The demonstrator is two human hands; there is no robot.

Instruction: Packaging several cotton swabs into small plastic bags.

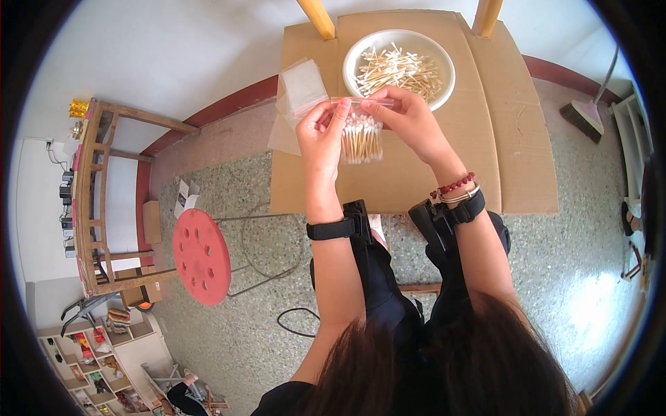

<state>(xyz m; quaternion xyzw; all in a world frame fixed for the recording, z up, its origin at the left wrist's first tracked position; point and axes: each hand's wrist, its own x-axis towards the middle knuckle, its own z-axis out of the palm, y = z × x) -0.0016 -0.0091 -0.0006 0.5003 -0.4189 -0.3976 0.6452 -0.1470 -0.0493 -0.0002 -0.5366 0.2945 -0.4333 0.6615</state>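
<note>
A clear zip bag (362, 139) filled with cotton swabs hangs between my hands, over the near side of the bowl. My left hand (324, 130) pinches the left end of its top strip. At the other end, my right hand (406, 119) grips the same strip with thumb and fingers. Just beyond, a white bowl (349, 57) holds many loose cotton swabs (399, 71) with wooden sticks. Beside my left hand lies a stack of clear empty bags (302, 83). Whether the bag's strip is sealed cannot be made out.
Cardboard (513, 132) covers the tabletop, with two wooden legs (318, 17) standing at its far edge. A red round stool (201, 256) lies tipped on the floor to the left, near a wooden frame (94, 201). A broom (586, 118) leans at the far right.
</note>
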